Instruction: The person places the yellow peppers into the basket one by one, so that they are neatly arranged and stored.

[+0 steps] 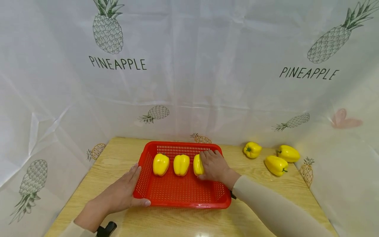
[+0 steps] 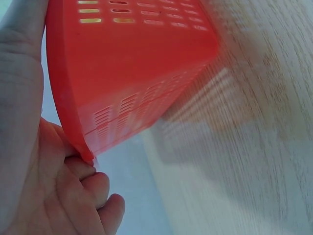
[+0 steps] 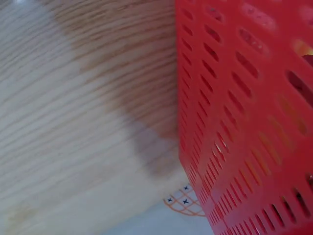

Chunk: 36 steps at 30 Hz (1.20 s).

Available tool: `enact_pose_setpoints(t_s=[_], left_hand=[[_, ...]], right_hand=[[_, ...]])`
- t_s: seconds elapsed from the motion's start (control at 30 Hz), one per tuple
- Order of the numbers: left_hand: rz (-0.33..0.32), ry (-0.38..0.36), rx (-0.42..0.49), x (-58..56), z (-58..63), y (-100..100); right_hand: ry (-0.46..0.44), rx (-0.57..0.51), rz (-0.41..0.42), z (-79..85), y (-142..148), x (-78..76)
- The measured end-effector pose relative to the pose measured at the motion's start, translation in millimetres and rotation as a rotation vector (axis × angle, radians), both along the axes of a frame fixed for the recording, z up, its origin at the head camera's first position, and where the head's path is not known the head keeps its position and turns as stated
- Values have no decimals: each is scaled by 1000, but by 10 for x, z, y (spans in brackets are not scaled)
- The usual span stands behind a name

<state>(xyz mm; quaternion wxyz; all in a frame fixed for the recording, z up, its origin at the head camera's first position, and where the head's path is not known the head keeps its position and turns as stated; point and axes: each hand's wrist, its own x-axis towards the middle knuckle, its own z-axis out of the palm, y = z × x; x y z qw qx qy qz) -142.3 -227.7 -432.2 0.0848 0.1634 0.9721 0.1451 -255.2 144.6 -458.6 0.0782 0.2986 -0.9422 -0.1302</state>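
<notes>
A red plastic basket (image 1: 180,194) with slotted walls stands on the wooden table. In it, two yellow bell peppers (image 1: 161,164) (image 1: 181,165) sit side by side, at the left and in the middle. My right hand (image 1: 215,166) reaches over the right rim and holds a third yellow bell pepper (image 1: 198,165), partly covered by the fingers. At the basket's left side, my left hand (image 1: 125,189) rests against the rim with extended fingers, its thumb at the front left corner. The right wrist view shows only the slotted basket wall (image 3: 230,107) and table; that hand is hidden there.
Three more yellow bell peppers lie at the table's back right: one alone (image 1: 252,150) and two close together (image 1: 276,165) (image 1: 289,153). A pale curtain (image 1: 189,82) printed with pineapples hangs behind and beside the wooden table (image 1: 245,210).
</notes>
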Motion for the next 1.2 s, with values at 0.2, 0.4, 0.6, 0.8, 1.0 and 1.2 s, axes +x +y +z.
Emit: enact_pose_setpoints(t_s=[0.2, 0.4, 0.6, 0.8, 1.0, 1.2], left_hand=[[-7, 10, 3, 3, 0, -9], [-5, 9, 8, 17, 10, -6], [-3, 10, 14, 18, 4, -7], [-7, 6, 11, 16, -19, -13], [-6, 18, 9, 10, -30, -9], [-9, 22, 8, 10, -28, -1]], right_hand=[[44, 71, -7, -73, -32, -22], [33, 195, -29, -66, -56, -11], [16, 237, -52, -62, -76, 1], [-52, 226, -64, -82, -71, -9], [-21, 187, -42, -67, -49, -25], [27, 185, -11, -70, -33, -17]])
